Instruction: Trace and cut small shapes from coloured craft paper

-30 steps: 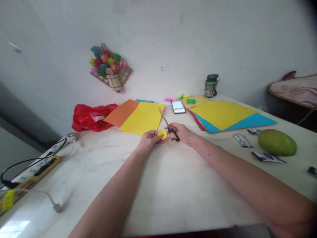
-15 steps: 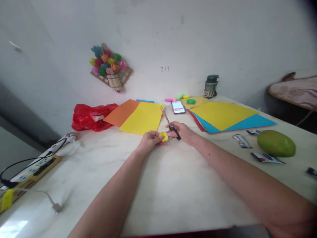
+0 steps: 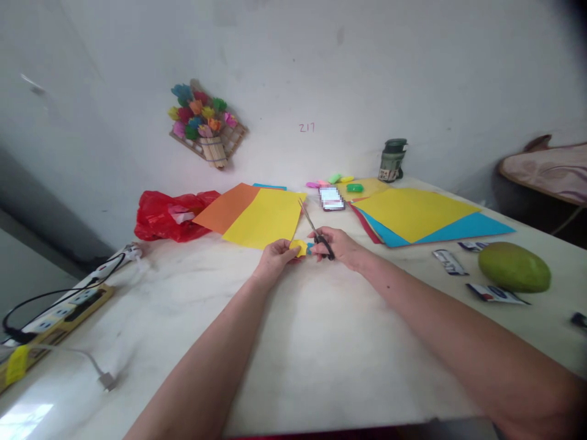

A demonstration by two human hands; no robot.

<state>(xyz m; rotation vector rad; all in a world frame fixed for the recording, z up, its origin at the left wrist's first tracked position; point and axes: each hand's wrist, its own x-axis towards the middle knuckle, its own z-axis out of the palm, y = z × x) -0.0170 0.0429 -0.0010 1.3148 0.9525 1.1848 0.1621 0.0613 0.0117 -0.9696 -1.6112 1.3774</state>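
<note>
At mid table [image 3: 293, 348]: the left hand [image 3: 274, 256] and the right hand [image 3: 334, 241] faced each other, close together; whether they rested on the surface could not be told.
Yellow piece [image 3: 300, 247]: it was between the hands, at the left fingertips; something reddish showed under it, too small to name.
Left grip: it was pinched on the yellow piece at one side, probably so that the other side was free toward the right hand.
Blue piece [image 3: 310, 248]: it was at the right fingertips, just beside the yellow piece; touching or apart could not be told.
Right grip: it was closed around the scissors [image 3: 320, 239], with the fingertips at the blue piece.
Scissors: they were held by the black handles, blades pointing up and away, likely to keep the points off the fingers and leave the fingertips usable.
Left paper: a yellow sheet [image 3: 263, 219] overlapped an orange sheet [image 3: 225, 208] just beyond the left hand, seemingly for easy reach.
Right paper: another sheet of yellow [image 3: 415, 208] lay over blue paper [image 3: 479, 229], beyond the right forearm.
Phone [image 3: 331, 198]: it lay between the papers, perhaps for its lit screen to be seen.
Fruit [image 3: 513, 267]: it lay far right beside small packets [image 3: 449, 263], apparently just set aside.
</note>
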